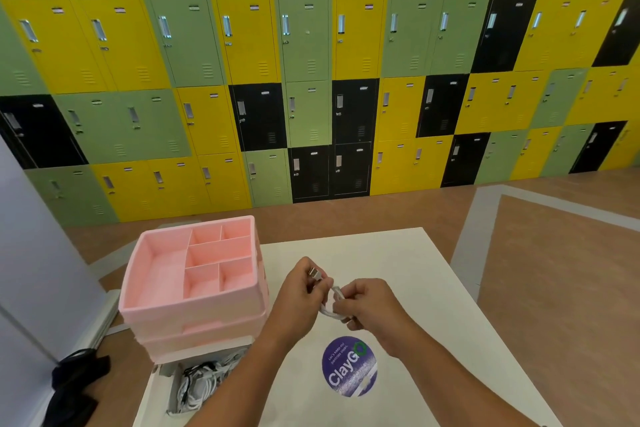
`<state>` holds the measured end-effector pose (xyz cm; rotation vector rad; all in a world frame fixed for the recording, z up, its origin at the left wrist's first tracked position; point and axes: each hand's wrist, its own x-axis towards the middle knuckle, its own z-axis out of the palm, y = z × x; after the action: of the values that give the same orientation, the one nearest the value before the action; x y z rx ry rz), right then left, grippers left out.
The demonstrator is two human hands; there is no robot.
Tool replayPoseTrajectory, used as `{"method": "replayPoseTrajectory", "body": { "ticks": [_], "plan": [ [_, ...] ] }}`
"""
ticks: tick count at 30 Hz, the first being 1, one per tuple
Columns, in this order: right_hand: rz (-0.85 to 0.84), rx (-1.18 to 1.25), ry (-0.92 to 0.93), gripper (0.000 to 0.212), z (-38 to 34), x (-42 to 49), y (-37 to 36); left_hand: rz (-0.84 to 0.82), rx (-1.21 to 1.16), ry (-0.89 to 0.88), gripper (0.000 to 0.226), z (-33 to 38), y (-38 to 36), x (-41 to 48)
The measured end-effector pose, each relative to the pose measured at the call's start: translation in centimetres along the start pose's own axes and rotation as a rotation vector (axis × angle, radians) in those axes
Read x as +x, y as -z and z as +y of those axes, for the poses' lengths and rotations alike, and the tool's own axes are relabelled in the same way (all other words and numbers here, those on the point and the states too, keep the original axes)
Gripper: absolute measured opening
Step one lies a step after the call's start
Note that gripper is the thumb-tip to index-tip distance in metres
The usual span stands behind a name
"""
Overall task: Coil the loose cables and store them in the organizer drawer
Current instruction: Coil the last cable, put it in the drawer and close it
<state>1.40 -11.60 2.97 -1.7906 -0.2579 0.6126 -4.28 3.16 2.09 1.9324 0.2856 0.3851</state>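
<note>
The left fingers [313, 282] are pinching one end of a white cable [331, 305], its metal plug [313, 273] poking up above the knuckles; the right fingers [343, 308] are pinching the same cable lower down, where a short loop is bending between the two hands; the left hand [299, 291] and the right hand [369, 305] are nearly touching, held just above the white desk [398, 253]; how many turns the loop is holding I cannot tell, since the hands are covering most of it.

The loop is standing roughly upright, curving from the plug down to the right fingers; the pink organizer [194, 288] is sitting to the left of the hands, at the desk's left edge, so the left hand is the nearer one to it; its open top tray is facing up, split into several compartments, and the drawers stacked beneath are looking shut, so one would probably need pulling out before the coil can go in.

Nothing is lying between the hands and the organizer; a round purple sticker [349, 366] is lying flat on the desk just below the hands; a white box [162, 392] of tangled cables [201, 385] is waiting at the lower left, in front of the organizer; something dark [74, 388] is lying on the floor beyond it.
</note>
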Motion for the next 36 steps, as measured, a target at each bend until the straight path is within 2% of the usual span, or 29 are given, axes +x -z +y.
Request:
{"method": "replayPoseTrajectory", "body": {
  "ticks": [2, 5, 8, 14, 17, 23, 29, 36],
  "plan": [
    [0.016, -0.199, 0.070, 0.004, -0.3, 0.0, 0.2, 0.002, 0.023, 0.018, 0.010, -0.4, 0.1, -0.1],
    [-0.048, -0.489, 0.112, 0.015, -0.5, -0.2, 0.0, 0.018, 0.033, 0.039, 0.011, -0.7, 0.4, -0.2],
    [-0.102, -0.651, 0.156, 0.021, -0.4, 0.0, -0.1, 0.017, -0.031, 0.064, 0.009, -0.9, 0.9, -0.5],
    [-0.095, -0.536, 0.257, 0.028, -0.1, 0.0, 0.6, -0.019, -0.429, 0.292, 0.011, -1.3, 1.8, -0.8],
    [-0.041, -0.462, 0.263, 0.026, 0.0, 0.2, 0.7, -0.088, -0.573, 0.335, 0.009, -1.0, 2.2, -0.8],
    [0.003, -0.396, 0.268, 0.024, -0.1, 0.5, 0.5, -0.113, -0.695, 0.385, 0.014, -0.8, 2.9, -1.0],
    [-0.004, -0.335, 0.279, 0.025, 0.3, 0.5, -0.1, -0.107, -0.724, 0.379, 0.002, -1.3, 4.2, -1.6],
    [-0.037, -0.270, 0.285, 0.024, 0.0, 0.8, -1.6, -0.001, -0.678, 0.349, 0.028, -2.0, 5.2, -2.1]
  ]
}}
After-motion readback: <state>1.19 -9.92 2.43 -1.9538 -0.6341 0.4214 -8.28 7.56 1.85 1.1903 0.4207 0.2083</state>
